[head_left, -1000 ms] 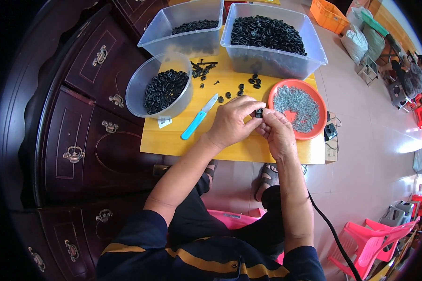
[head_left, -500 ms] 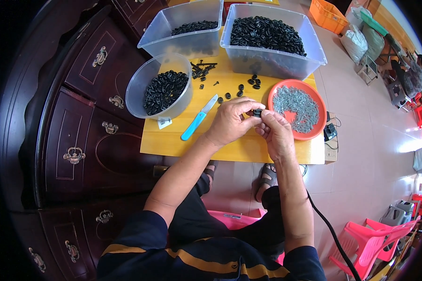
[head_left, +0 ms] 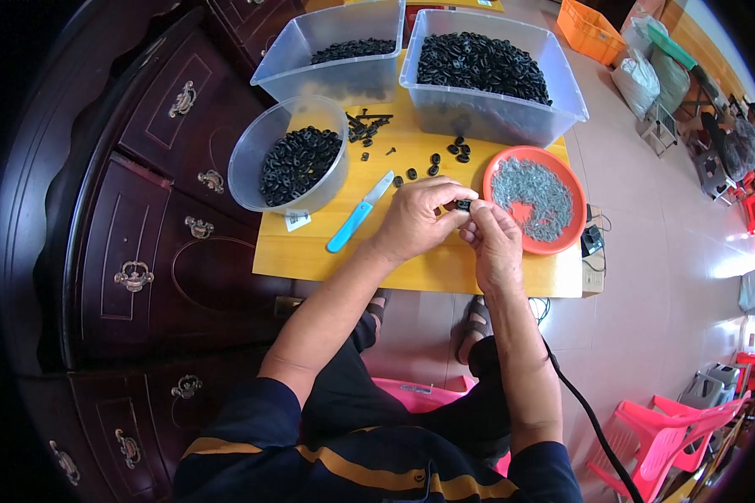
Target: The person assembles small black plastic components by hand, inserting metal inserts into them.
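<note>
Head view: both hands meet above the right half of the yellow worktop [head_left: 436, 272], holding one small black piece [head_left: 462, 204] between their fingertips. It is dark and compact, with a squarish outline on the side that shows and a paler mark or opening near its middle; the fingers cover its ends, and finer detail is too small to tell. The piece sits just left of the red dish [head_left: 521, 210], raised off the surface. The left hand [head_left: 413, 220] pinches it narrowly between thumb and forefinger from the left, its back turned up. The right hand [head_left: 497, 239] has its thumb and fingertips closed together at the right end of the piece, the other fingers curled beneath.

Thin silvery metal bits [head_left: 545, 186] fill most of the dish, leaving a bare red patch near its left side. Several oval black pieces [head_left: 435, 158] lie loose just beyond the hands. To the left rests a knife [head_left: 359, 215] with a bright blue handle, its blade pointing away. A clear round tub [head_left: 245, 172] at the left holds many black ring-like pieces [head_left: 300, 165]. Beyond it lie black screws [head_left: 367, 127], and two clear bins [head_left: 491, 117] with more black pieces stand at the far side.
</note>
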### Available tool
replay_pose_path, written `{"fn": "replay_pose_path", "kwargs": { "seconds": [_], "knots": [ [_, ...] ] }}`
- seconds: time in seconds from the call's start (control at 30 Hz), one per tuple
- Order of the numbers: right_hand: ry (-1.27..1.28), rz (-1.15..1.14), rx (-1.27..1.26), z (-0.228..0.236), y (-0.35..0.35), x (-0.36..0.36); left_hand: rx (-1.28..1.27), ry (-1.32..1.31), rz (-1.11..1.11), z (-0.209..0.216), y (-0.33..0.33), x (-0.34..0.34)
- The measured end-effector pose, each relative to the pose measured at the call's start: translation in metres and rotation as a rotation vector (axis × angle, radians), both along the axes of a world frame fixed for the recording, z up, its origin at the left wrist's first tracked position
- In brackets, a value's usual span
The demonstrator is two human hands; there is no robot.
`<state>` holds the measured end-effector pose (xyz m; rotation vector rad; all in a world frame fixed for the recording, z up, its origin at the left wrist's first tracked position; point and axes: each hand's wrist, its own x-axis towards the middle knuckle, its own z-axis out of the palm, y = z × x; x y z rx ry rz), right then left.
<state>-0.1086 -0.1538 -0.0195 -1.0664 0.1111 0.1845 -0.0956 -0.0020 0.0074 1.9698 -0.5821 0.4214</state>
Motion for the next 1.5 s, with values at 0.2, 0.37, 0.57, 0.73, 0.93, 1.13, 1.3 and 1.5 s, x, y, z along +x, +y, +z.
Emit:
{"fn": "replay_pose_path", "kwargs": {
  "seconds": [0.2, 0.37, 0.57, 0.73, 0.93, 1.13, 1.3, 1.5],
  "knots": [
    [-0.029, -0.004, 0.016, -0.007, -0.001, 0.006, -0.012, 0.064, 0.0, 0.006, -0.001, -0.001],
    [-0.06, 0.016, 0.003, 0.0, 0.0, 0.005, 0.1, -0.178, 0.039, 0.005, 0.005, 0.003],
    [-0.07, 0.064, -0.033, 0.016, -0.007, 0.003, 0.117, -0.211, 0.258, 0.053, 0.028, 0.006],
    [-0.098, 0.127, -0.087, 0.017, -0.011, -0.003, 0.326, -0.29, 0.538, 0.106, 0.104, 0.095],
    [-0.177, 0.15, -0.181, -0.002, -0.021, 0.006, 0.47, -0.255, 0.623, 0.13, 0.141, 0.118],
    [-0.152, 0.12, -0.151, 0.021, -0.018, 0.008, 0.045, 0.489, -0.017, 0.091, 0.116, -0.021],
    [-0.129, 0.155, -0.133, 0.016, -0.008, 0.003, -0.072, 0.608, 0.007, 0.029, 0.109, -0.126],
    [-0.088, 0.232, 0.05, 0.0, -0.017, -0.014, 0.267, 0.239, 0.095, 0.002, 0.062, -0.126]
  ]
}}
